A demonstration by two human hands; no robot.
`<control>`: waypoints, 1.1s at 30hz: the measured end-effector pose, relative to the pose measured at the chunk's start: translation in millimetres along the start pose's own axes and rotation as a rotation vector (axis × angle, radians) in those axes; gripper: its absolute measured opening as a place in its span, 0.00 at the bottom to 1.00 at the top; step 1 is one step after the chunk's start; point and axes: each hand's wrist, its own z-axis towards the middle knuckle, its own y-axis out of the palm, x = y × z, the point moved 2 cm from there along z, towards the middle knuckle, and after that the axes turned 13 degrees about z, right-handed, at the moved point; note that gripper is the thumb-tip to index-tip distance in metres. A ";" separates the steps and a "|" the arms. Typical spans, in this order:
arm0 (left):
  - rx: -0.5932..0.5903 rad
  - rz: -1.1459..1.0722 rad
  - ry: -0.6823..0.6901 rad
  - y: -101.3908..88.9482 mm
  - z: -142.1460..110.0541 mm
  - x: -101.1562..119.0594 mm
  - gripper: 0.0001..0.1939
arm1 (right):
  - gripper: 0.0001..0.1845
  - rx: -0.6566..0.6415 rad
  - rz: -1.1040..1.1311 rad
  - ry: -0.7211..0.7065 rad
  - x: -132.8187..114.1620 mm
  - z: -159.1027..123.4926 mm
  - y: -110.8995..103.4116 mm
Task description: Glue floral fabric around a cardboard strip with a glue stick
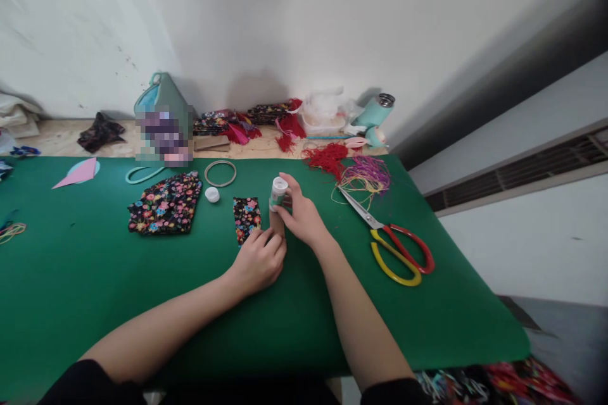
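My right hand point(304, 215) is closed around a white glue stick point(278, 188) with a green label, held upright. The lower end of the stick meets a small brown cardboard piece point(276, 223). My left hand point(260, 256) pinches that cardboard, and its fingertips lie beside a small strip of black floral cloth point(246, 214) on the green table. A white round cap point(212, 195) lies to the left of the strip. Where the glue stick's tip touches the cardboard is hidden from me.
Large scissors point(377, 228) with red and yellow handles lie at right on the green mat point(304, 329). Folded floral cloth point(166, 205), a tape ring point(220, 173) and a green pouch point(166, 98) are at left. Red tassels point(327, 158) and a teal flask point(375, 111) stand behind.
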 end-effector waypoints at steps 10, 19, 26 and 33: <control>0.013 0.050 0.029 1.5 -2.2 1.9 0.16 | 0.39 -0.069 0.026 0.058 -6.9 -7.9 -5.9; 0.018 0.038 -0.013 0.3 -2.7 2.8 0.16 | 0.22 -0.193 0.081 0.048 -7.7 -10.7 -13.7; -0.012 0.009 -0.025 -4.3 0.1 1.9 0.16 | 0.16 -0.119 0.007 0.009 -7.2 -9.7 -8.0; -0.005 0.033 0.016 -1.9 0.4 2.2 0.17 | 0.16 -0.145 -0.014 0.030 -7.7 -10.1 -6.5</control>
